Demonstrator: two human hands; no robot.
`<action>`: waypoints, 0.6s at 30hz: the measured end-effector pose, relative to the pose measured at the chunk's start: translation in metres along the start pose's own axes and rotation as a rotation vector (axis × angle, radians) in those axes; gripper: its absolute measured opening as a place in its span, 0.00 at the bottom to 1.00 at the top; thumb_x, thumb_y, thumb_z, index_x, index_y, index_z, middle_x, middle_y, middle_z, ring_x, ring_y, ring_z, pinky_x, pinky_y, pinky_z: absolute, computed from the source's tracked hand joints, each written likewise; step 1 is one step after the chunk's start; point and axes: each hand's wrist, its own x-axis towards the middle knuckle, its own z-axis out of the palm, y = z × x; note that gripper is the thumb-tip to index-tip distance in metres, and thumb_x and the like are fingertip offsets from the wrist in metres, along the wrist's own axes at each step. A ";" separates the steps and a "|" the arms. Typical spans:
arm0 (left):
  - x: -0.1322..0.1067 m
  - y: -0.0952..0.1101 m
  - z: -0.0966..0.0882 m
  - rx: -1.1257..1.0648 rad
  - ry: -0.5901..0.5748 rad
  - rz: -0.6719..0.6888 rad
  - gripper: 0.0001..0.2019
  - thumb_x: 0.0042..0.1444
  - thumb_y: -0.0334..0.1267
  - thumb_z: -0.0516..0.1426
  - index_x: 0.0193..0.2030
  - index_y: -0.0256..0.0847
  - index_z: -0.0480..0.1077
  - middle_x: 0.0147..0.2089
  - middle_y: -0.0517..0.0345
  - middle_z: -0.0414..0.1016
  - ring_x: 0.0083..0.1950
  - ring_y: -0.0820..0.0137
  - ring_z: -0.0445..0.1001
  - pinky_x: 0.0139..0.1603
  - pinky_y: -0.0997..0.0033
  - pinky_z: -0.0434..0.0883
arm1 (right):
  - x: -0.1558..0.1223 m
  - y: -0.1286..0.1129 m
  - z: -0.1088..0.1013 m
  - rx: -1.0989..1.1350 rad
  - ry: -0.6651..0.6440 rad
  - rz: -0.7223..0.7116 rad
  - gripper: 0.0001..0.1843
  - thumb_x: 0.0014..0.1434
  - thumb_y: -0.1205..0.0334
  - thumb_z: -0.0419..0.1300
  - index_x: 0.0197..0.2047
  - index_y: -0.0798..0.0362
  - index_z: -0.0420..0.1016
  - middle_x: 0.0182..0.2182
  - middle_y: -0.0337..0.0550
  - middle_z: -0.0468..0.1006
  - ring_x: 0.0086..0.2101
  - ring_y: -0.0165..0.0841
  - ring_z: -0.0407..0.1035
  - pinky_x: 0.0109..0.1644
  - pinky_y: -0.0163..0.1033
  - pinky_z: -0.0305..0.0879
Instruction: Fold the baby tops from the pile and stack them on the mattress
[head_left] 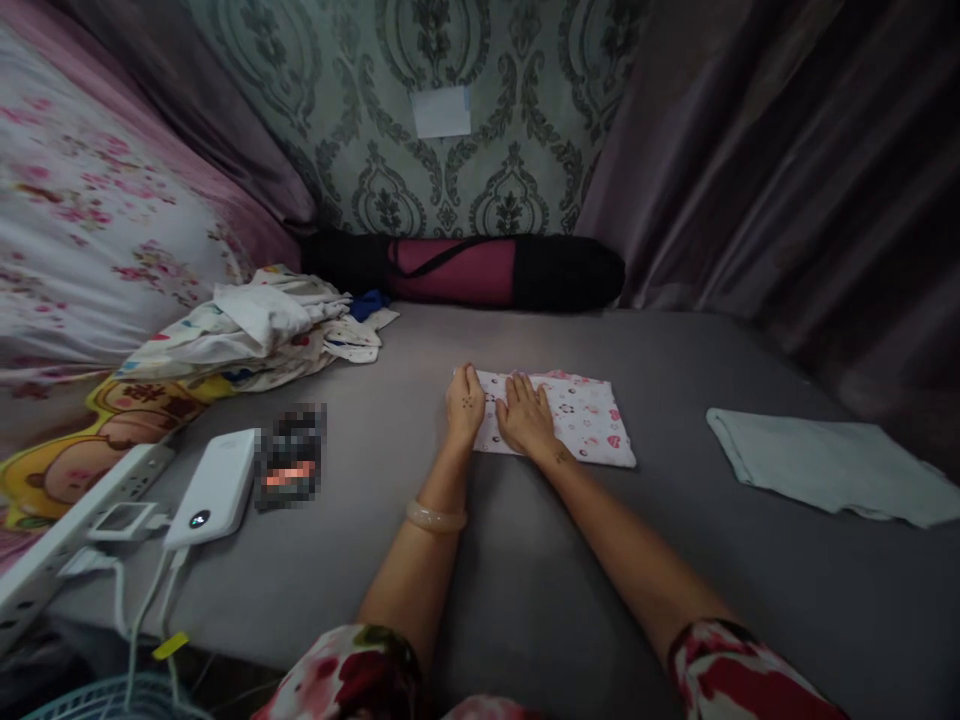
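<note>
A small folded white cloth with pink and red prints (pixel 589 420) lies flat on the grey bed surface (pixel 525 560). My left hand (pixel 464 402) rests at the cloth's left edge, fingers together and curled over the edge. My right hand (pixel 526 414) lies flat on the cloth's left part, fingers stretched out. A pale bangle (pixel 436 517) sits on my left wrist.
A folded pale green cloth (pixel 825 465) lies to the right. A heap of printed clothes (pixel 255 335) sits at the back left, a rolled pink mat in a black bag (pixel 465 270) along the wall. A white power bank (pixel 214 488) and power strip (pixel 82 520) lie at left.
</note>
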 end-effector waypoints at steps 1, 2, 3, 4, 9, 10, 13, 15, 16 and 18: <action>0.002 0.000 -0.001 -0.005 0.009 -0.012 0.20 0.67 0.38 0.40 0.53 0.36 0.69 0.52 0.46 0.76 0.54 0.65 0.73 0.56 0.66 0.67 | 0.001 -0.001 -0.001 0.000 -0.013 0.008 0.32 0.68 0.56 0.40 0.68 0.67 0.53 0.68 0.57 0.51 0.67 0.43 0.42 0.68 0.53 0.34; 0.003 -0.001 -0.003 -0.010 0.020 -0.023 0.20 0.67 0.39 0.40 0.51 0.36 0.70 0.50 0.45 0.76 0.53 0.64 0.73 0.55 0.65 0.68 | 0.002 -0.004 -0.001 0.003 -0.022 0.017 0.31 0.68 0.56 0.40 0.68 0.67 0.53 0.68 0.57 0.51 0.67 0.43 0.43 0.68 0.53 0.35; 0.004 -0.002 -0.004 -0.014 0.030 -0.035 0.20 0.67 0.39 0.40 0.49 0.36 0.70 0.49 0.45 0.76 0.52 0.64 0.74 0.54 0.65 0.68 | 0.003 -0.006 -0.002 0.008 -0.023 0.021 0.31 0.68 0.56 0.40 0.68 0.67 0.54 0.68 0.58 0.52 0.67 0.44 0.43 0.68 0.53 0.35; 0.006 -0.002 -0.006 -0.020 0.039 -0.049 0.20 0.67 0.39 0.40 0.48 0.36 0.71 0.48 0.44 0.76 0.52 0.63 0.74 0.53 0.65 0.68 | 0.003 -0.010 -0.001 0.016 -0.014 0.020 0.31 0.68 0.56 0.40 0.67 0.67 0.55 0.68 0.59 0.52 0.67 0.44 0.43 0.68 0.53 0.36; 0.009 -0.006 -0.013 -0.068 0.077 -0.082 0.19 0.66 0.39 0.41 0.44 0.36 0.71 0.47 0.43 0.77 0.52 0.61 0.73 0.53 0.63 0.68 | 0.001 -0.021 0.007 0.045 0.048 -0.032 0.30 0.68 0.56 0.39 0.67 0.66 0.55 0.67 0.58 0.54 0.66 0.43 0.44 0.68 0.53 0.34; 0.010 -0.006 -0.014 -0.073 0.088 -0.086 0.19 0.65 0.39 0.41 0.43 0.36 0.71 0.47 0.43 0.77 0.52 0.61 0.73 0.53 0.63 0.68 | 0.001 -0.022 0.008 0.045 0.038 -0.031 0.31 0.68 0.56 0.39 0.67 0.66 0.55 0.67 0.58 0.54 0.66 0.43 0.44 0.68 0.53 0.34; 0.013 -0.008 -0.015 -0.084 0.115 -0.104 0.19 0.65 0.39 0.41 0.43 0.36 0.71 0.47 0.43 0.77 0.52 0.61 0.74 0.53 0.63 0.68 | 0.006 -0.027 0.004 0.046 -0.011 -0.011 0.31 0.68 0.56 0.39 0.67 0.68 0.55 0.67 0.59 0.54 0.66 0.45 0.45 0.68 0.53 0.37; 0.015 -0.009 -0.015 -0.101 0.124 -0.111 0.19 0.65 0.38 0.41 0.44 0.36 0.71 0.48 0.43 0.77 0.53 0.62 0.73 0.53 0.63 0.68 | 0.010 -0.035 0.000 0.042 -0.021 -0.033 0.31 0.68 0.58 0.40 0.67 0.68 0.55 0.67 0.60 0.53 0.66 0.45 0.45 0.68 0.53 0.37; 0.015 -0.010 -0.015 -0.110 0.126 -0.110 0.19 0.65 0.39 0.40 0.45 0.36 0.71 0.48 0.43 0.77 0.54 0.62 0.73 0.53 0.64 0.69 | 0.012 -0.040 -0.002 0.036 -0.024 -0.065 0.30 0.67 0.58 0.41 0.68 0.67 0.54 0.68 0.60 0.52 0.67 0.45 0.43 0.68 0.53 0.37; 0.015 -0.011 -0.014 -0.121 0.128 -0.103 0.20 0.66 0.39 0.40 0.46 0.36 0.71 0.49 0.44 0.76 0.55 0.63 0.73 0.53 0.66 0.69 | 0.014 -0.049 -0.003 0.019 -0.055 -0.162 0.31 0.66 0.59 0.44 0.69 0.65 0.52 0.69 0.58 0.49 0.67 0.45 0.41 0.68 0.52 0.34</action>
